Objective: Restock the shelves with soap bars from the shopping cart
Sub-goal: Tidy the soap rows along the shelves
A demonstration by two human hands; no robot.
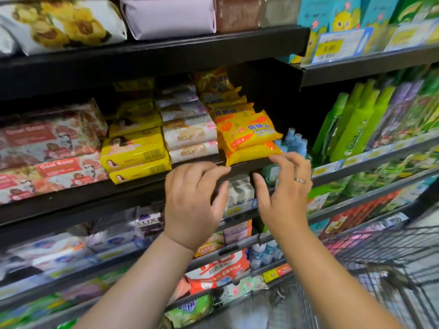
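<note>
A stack of orange-yellow sulfur soap bars (247,134) sits at the front of the black middle shelf (142,184), with more of the same packs behind it. My left hand (192,198) hovers just below the shelf edge, fingers loosely curled, holding nothing. My right hand (285,188), wearing a ring, is raised beside it with its fingertips at the lower right corner of the bottom yellow soap pack. Neither hand grips a bar.
Yellow boxed soaps (135,153), white wrapped soaps (190,136) and Goat Soap packs (50,153) fill the shelf to the left. Green bottles (356,124) stand on the right. The wire shopping cart (380,269) is at lower right. Lower shelves hold more packs.
</note>
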